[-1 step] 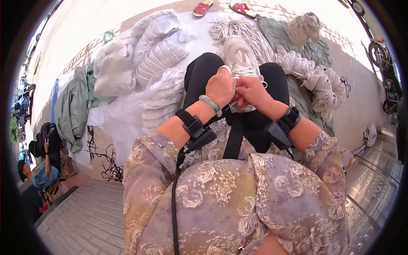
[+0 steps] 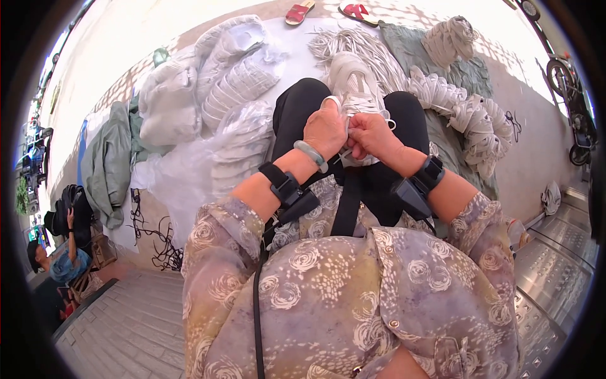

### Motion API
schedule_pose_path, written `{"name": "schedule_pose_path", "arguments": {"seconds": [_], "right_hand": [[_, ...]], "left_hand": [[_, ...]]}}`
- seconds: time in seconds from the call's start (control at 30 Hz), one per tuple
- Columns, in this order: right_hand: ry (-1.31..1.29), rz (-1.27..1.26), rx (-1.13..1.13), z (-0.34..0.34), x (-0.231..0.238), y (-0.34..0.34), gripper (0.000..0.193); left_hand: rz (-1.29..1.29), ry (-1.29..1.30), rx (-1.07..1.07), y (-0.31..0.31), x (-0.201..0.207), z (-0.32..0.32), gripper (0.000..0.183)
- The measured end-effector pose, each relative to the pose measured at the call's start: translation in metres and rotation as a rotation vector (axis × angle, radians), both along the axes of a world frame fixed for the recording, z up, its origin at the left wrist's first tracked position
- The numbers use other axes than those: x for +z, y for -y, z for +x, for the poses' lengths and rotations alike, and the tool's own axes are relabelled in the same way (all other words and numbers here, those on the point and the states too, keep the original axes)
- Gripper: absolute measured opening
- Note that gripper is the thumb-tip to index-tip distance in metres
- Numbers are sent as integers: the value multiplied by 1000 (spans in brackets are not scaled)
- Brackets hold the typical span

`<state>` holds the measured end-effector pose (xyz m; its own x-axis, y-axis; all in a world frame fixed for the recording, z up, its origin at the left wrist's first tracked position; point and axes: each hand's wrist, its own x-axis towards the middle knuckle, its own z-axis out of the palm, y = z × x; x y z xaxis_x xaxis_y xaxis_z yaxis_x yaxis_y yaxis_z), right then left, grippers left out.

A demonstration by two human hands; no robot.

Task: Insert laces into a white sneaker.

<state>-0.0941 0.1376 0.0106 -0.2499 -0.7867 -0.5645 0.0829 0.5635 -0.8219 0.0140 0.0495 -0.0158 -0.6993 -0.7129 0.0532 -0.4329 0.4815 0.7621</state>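
Note:
A pale sneaker (image 2: 351,74) lies between my black-trousered knees, its toe pointing away from me. My left hand (image 2: 326,130) is closed at the shoe's left side, at the lacing. Something white shows at its thumb tip. From the right, my right hand (image 2: 375,135) pinches a white shoelace (image 2: 348,124) close to the left fingers. A small lace loop (image 2: 392,124) sticks out beyond the right knuckles. The hands nearly touch, and they cover the shoe's tongue and lower eyelets. Which stretch of lace lies inside the left fingers is hidden.
Loose white laces (image 2: 341,42) lie beyond the shoe. Wound lace bundles (image 2: 489,129) rest on a green cloth (image 2: 404,47) at right. Plastic-wrapped stacks of pale shoes (image 2: 243,82) fill the left. Red slippers (image 2: 299,11) stand far ahead. Another person (image 2: 66,262) sits at far left.

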Motion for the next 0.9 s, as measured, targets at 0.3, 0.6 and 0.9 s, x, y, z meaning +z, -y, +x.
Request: {"name": "schedule_pose_path", "arguments": {"seconds": [0.3, 0.6, 0.9], "right_hand": [[-292, 112, 301, -18, 17, -31, 10], [-591, -242, 364, -50, 70, -84, 3], [-600, -1040, 678, -6, 219, -92, 34]], "left_hand": [[839, -259, 195, 14, 28, 5, 12], [894, -31, 36, 15, 38, 19, 12], [1044, 68, 30, 45, 34, 65, 18]]}}
